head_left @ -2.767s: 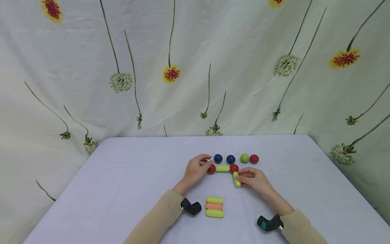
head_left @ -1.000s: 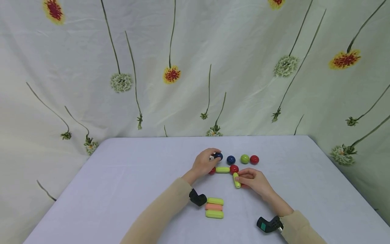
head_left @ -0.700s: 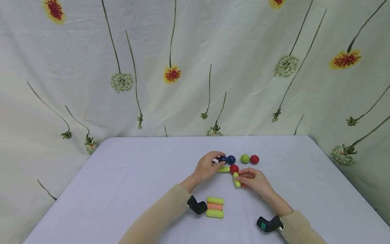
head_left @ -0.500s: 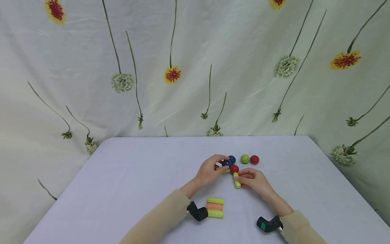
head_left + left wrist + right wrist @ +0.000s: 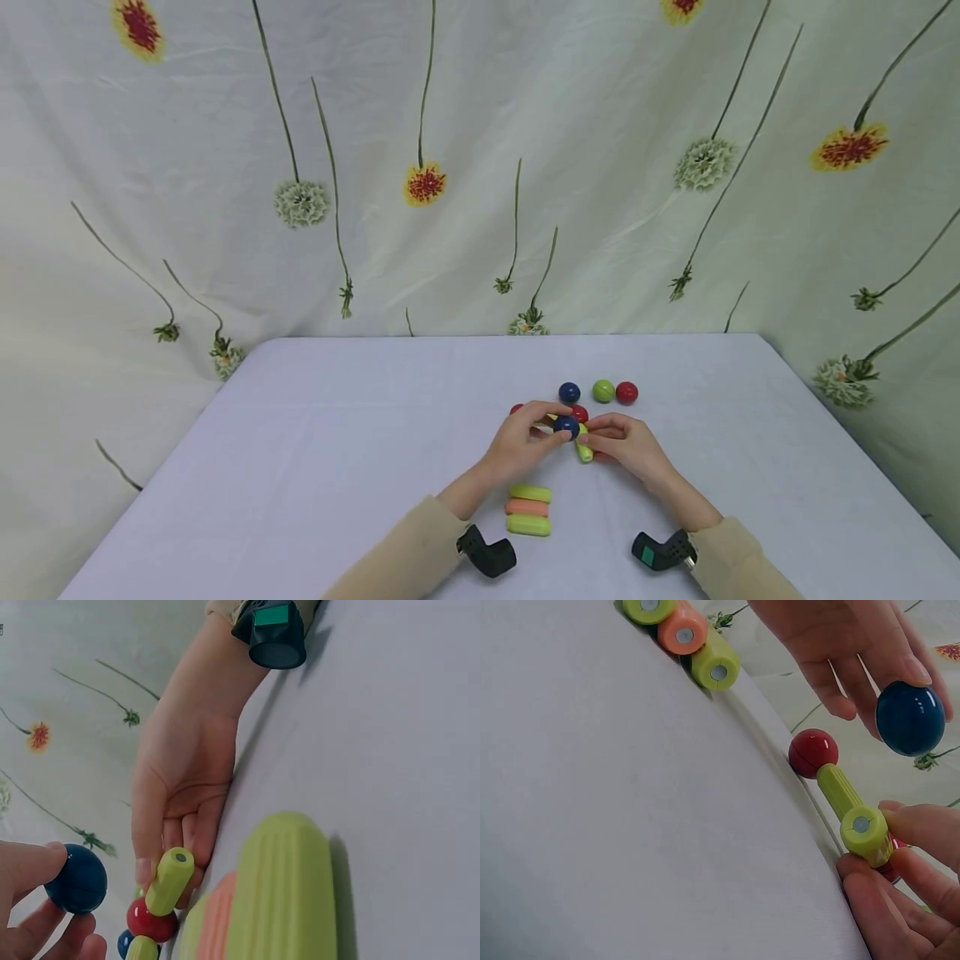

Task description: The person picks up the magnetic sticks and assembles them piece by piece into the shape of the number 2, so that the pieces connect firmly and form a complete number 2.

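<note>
In the middle of the head view, a blue ball (image 5: 566,427) is pinched between the thumb and fingers of the left hand (image 5: 517,446), and a yellow-green stick (image 5: 584,451) is pinched by the right hand (image 5: 626,442). The top of the stick is covered by the blue ball there, but in the right wrist view a gap is seen between the two. The middle red ball (image 5: 580,412), touched by the stick's far end, is partly covered too. The lying stick (image 5: 840,787) is mostly hidden by the left hand in the head view, and only a bit of the end red ball (image 5: 516,408) is seen. In the left wrist view, the left hand is cut off at the lower left, and the three sticks (image 5: 528,507) are cut off at the bottom. In the right wrist view, the right hand is cut off at the lower right. Compared with half a second ago, the blue ball is held lower and a little more to the right in the head view. The second blue ball (image 5: 569,392) is now seen whole, near the green ball (image 5: 603,391), and the end red ball is no longer fully hidden. The right hand is kept in the same place.
</note>
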A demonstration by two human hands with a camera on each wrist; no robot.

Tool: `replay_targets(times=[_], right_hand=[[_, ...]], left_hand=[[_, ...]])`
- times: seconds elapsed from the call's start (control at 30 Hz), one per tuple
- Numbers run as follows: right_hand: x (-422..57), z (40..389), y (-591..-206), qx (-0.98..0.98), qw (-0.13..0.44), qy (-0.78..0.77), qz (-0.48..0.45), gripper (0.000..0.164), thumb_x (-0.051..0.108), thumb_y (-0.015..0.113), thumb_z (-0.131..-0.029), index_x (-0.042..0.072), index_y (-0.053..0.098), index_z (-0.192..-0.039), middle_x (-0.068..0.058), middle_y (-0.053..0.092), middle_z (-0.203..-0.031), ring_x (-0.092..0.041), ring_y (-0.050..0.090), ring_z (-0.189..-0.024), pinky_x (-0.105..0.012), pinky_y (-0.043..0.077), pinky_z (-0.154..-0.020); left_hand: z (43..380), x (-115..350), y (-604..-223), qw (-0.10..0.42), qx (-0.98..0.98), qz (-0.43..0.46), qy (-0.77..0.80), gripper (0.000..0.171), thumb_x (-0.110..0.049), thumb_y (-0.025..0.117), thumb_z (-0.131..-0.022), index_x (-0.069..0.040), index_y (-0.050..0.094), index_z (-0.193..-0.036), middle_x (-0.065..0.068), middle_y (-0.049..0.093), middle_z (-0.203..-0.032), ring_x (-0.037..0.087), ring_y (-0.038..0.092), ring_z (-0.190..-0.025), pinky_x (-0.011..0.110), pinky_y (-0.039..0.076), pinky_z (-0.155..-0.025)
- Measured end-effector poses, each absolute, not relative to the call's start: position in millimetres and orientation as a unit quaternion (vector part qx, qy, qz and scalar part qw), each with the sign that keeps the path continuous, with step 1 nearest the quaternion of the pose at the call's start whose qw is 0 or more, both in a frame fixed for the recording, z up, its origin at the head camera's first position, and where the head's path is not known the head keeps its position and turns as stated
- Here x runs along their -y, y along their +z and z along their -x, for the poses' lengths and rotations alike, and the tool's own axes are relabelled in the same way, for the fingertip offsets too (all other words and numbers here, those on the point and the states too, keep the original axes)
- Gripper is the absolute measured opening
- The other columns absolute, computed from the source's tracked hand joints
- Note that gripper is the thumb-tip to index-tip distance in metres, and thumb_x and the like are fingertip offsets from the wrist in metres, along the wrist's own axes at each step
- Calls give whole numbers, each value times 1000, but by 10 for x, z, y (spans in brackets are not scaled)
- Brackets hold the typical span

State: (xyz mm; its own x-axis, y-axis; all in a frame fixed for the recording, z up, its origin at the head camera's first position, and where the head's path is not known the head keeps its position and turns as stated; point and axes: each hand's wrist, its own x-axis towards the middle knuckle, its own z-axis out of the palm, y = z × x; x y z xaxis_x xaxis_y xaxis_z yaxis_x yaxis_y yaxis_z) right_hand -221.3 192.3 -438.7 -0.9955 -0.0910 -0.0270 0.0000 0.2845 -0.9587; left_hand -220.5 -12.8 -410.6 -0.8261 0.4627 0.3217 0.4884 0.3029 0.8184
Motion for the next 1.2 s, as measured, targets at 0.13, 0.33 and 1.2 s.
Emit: replay_targets(times=[0.13, 0.33, 1.2], right_hand=[[-1918, 2185, -4348, -797, 39, -602, 40, 34, 15, 71, -84, -8, 61, -108, -13, 69, -95, -16, 63, -80, -27, 54, -69], [-1934, 2222, -4414, -791, 41, -609, 32, 34, 16, 73, -82, -6, 62, -107, -12, 69, -94, -15, 63, -80, -26, 53, -69], [-1923, 2218, -4417, -797, 38, -602, 29, 33, 18, 74, -81, -3, 63, -105, -10, 69, -93, -15, 63, -80, -26, 53, -69]], left_hand=[[2150, 132, -4149, -6, 804, 286, -521, 31, -22, 63, -91, -6, 62, -118, 2, 60, -118, 15, 55, -98, 26, 48, -81], [2124, 140, -4270, -15, 803, 283, -524, 29, -25, 65, -90, -10, 64, -115, -1, 60, -115, 13, 56, -95, 27, 48, -81], [2082, 155, -4373, -42, 815, 295, -498, 22, -23, 70, -85, -13, 66, -104, -7, 63, -99, 6, 59, -87, 24, 48, -78]])
